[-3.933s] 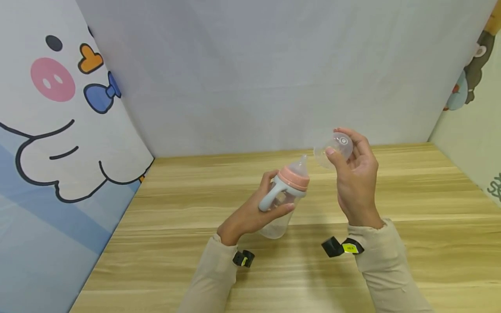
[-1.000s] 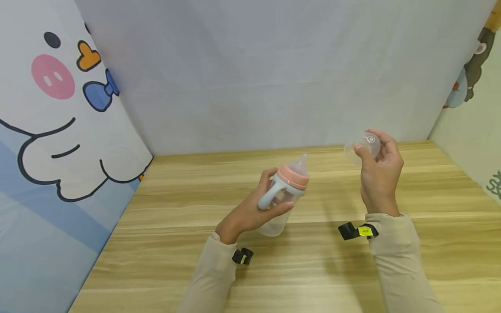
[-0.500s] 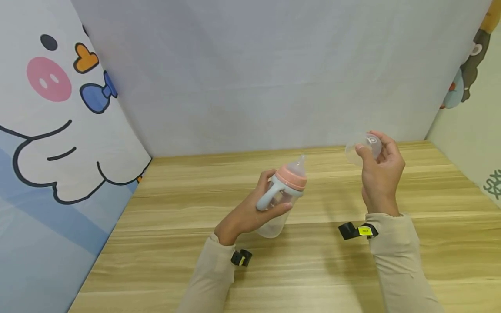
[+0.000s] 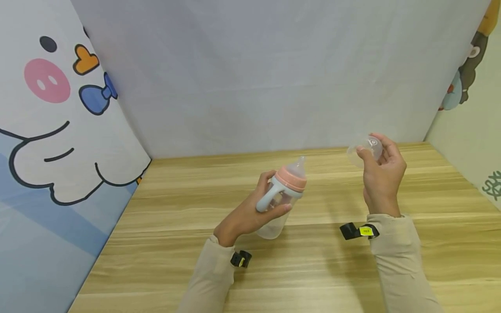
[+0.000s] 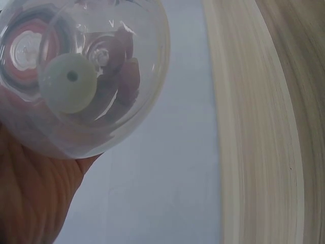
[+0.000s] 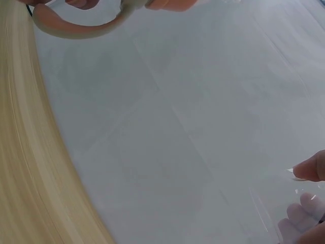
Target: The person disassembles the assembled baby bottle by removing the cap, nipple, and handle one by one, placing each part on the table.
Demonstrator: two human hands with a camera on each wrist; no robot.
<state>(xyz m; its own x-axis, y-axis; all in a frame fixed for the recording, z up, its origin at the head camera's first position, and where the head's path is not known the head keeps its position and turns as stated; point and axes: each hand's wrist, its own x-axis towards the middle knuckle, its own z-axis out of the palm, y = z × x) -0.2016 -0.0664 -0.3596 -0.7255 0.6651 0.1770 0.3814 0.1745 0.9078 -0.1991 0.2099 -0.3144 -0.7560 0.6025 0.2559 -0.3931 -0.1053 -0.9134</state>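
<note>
My left hand (image 4: 250,211) grips a clear baby bottle (image 4: 274,224) round its body, tilted to the right above the table. The bottle has a pink collar (image 4: 291,178), a clear teat (image 4: 297,167) and a pale grey-blue handle (image 4: 269,198). Its transparent base fills the upper left of the left wrist view, with the fingers (image 5: 129,79) showing through. To the right and apart from the bottle, my right hand (image 4: 381,178) pinches a clear domed bottle cap (image 4: 358,152) between thumb and fingers. In the right wrist view the cap is mostly cut off at the lower right corner.
Both hands are over a wood-grain table (image 4: 176,234). A pale grey cloth wall (image 4: 254,78) rises behind its far edge. Cartoon-printed panels stand at the left (image 4: 43,143) and right (image 4: 469,143). A small black camera mount sits on each wrist.
Since the oldest frame, my right hand has carried the cap rightward, away from the bottle. Over the last second both hands have stayed nearly still, with the bottle held in much the same tilt.
</note>
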